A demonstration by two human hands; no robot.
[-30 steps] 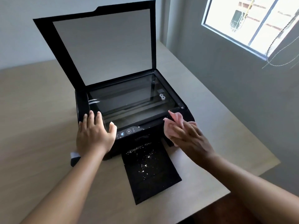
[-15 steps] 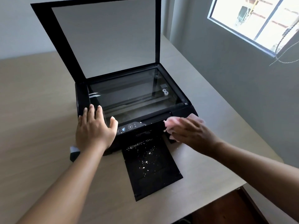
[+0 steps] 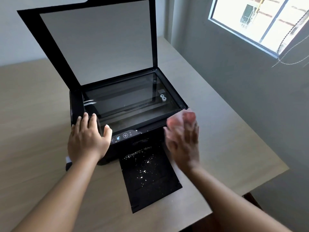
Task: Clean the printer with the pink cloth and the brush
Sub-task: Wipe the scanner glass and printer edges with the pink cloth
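Note:
A black printer (image 3: 173, 97) stands on the table with its scanner lid (image 3: 97, 41) raised and the glass (image 3: 127, 101) bare. My left hand (image 3: 87, 139) lies flat on the printer's front left corner, fingers apart. My right hand (image 3: 182, 139), blurred by motion, presses the pink cloth (image 3: 182, 117) against the printer's front right corner. The output tray (image 3: 150, 178) sticks out toward me, strewn with white specks. No brush is in view.
The beige table (image 3: 33, 114) ends close at the right and front edges. A grey wall with a window (image 3: 260, 20) rises on the right. A small white and dark object (image 3: 68, 162) peeks out beside my left wrist.
My right hand has swung with the cloth from the front face up to the printer's front right corner and is blurred. My left hand has stayed put.

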